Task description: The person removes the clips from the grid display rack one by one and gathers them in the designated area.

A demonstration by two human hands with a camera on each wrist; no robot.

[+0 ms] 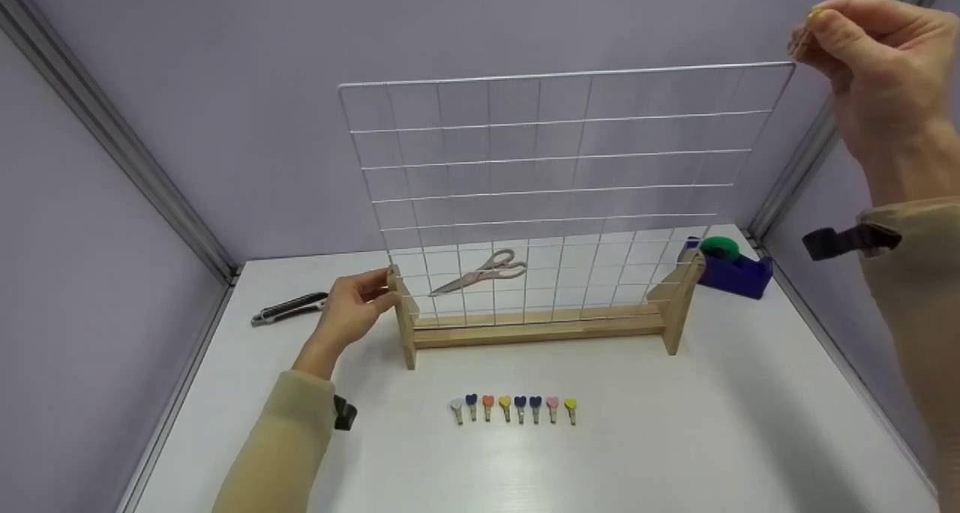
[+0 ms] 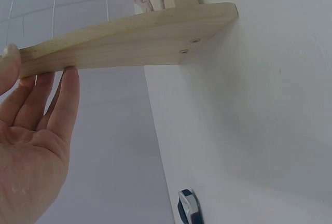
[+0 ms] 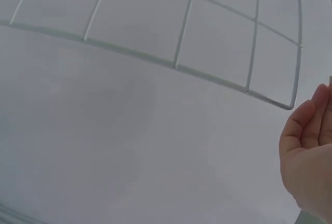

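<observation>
Left hand: your left hand sits at about 8 o'clock in the head view, forearm coming up from the bottom edge, fingers laid nearly straight against the stand's left upright.
Left grip: fingertips press the underside of the wooden foot and the thumb rests on its upper edge; the hand is loosely spread, not clenched.
Right hand: your right hand is raised at 2 o'clock, just beside the top right corner of the grid, wrist bent down.
Right grip: fingers are curled together near the corner; you cannot tell whether they pinch the wire, and in the right wrist view a small gap shows between palm and corner.
Grid: the grid is a white wire panel of square cells, standing upright in the stand, its top edge tilting slightly up to the right.
Stand: the stand is pale wood, a low rail between two angled uprights, resting on the table at centre.
Pegs: a row of pegs with coloured heart tops lies at 6 o'clock of the stand.
Behind: scissors lie behind the grid; a tape holder sits at 3 o'clock.
Left side: a knife lies at 9 o'clock, near your left hand.
</observation>
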